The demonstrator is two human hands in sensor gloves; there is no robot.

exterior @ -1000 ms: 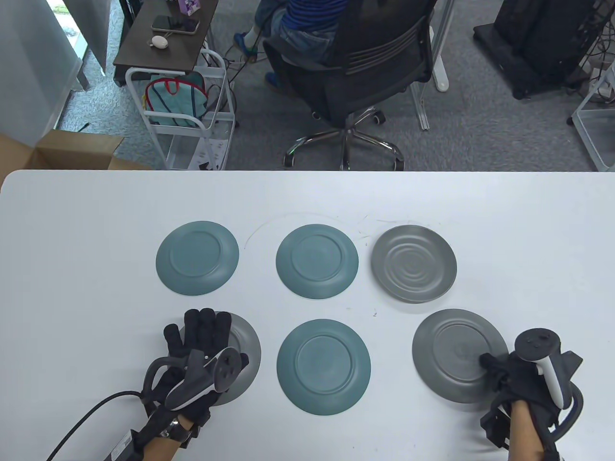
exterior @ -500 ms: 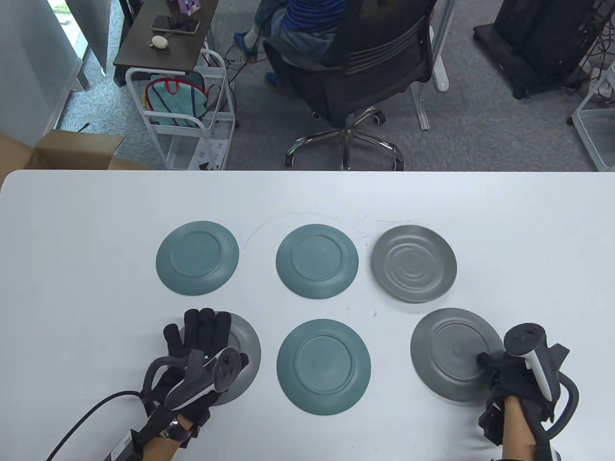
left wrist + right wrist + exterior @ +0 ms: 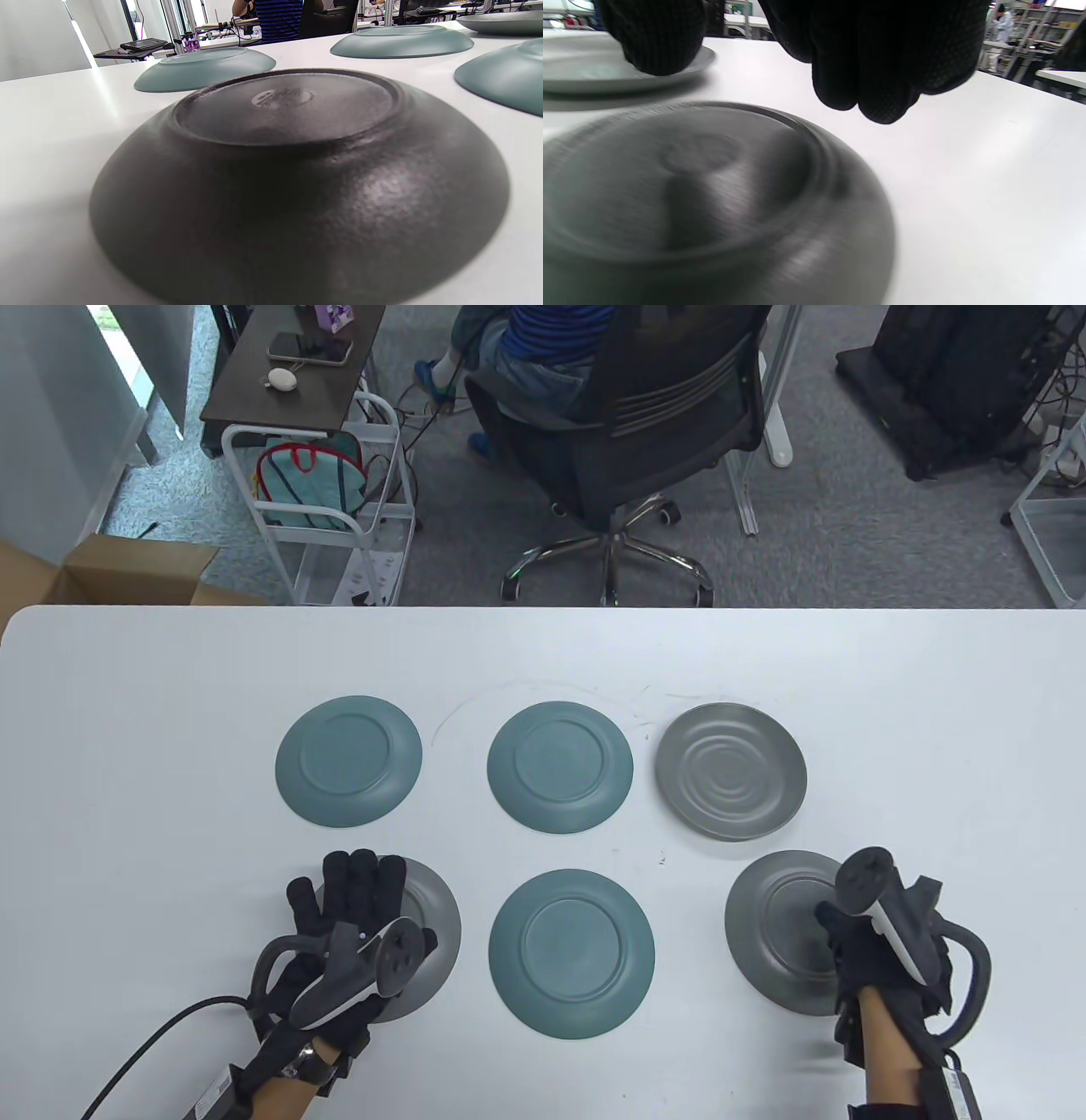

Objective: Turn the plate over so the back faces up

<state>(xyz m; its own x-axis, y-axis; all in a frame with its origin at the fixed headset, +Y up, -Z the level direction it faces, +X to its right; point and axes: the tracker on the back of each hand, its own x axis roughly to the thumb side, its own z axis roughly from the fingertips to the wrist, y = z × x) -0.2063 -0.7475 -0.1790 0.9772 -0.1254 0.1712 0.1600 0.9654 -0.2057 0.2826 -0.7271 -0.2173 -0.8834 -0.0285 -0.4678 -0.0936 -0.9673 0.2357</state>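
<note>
Six plates lie on the white table [image 3: 170, 712]. The grey plate [image 3: 730, 771] at the far right lies face up and shows ripple rings. The other five lie back up: two teal ones in the far row [image 3: 348, 761] [image 3: 560, 768], a teal one [image 3: 572, 953] in the near middle, a grey one [image 3: 434, 929] at near left and a grey one [image 3: 772, 929] at near right. My left hand [image 3: 335, 882] lies flat over the near left grey plate [image 3: 297, 169], fingers stretched out. My right hand [image 3: 836, 920] hovers over the near right grey plate [image 3: 712, 203], fingers [image 3: 874, 63] loosely curled and holding nothing.
Beyond the table's far edge are an office chair [image 3: 628, 441] with a seated person, a white cart [image 3: 339, 500] and a cardboard box [image 3: 110, 568]. A cable [image 3: 153, 1044] trails from my left wrist over the near left of the table.
My right hand has moved left and away from me, from the near right plate's right rim to over its middle. That plate slid slightly left. The left hand has not moved.
</note>
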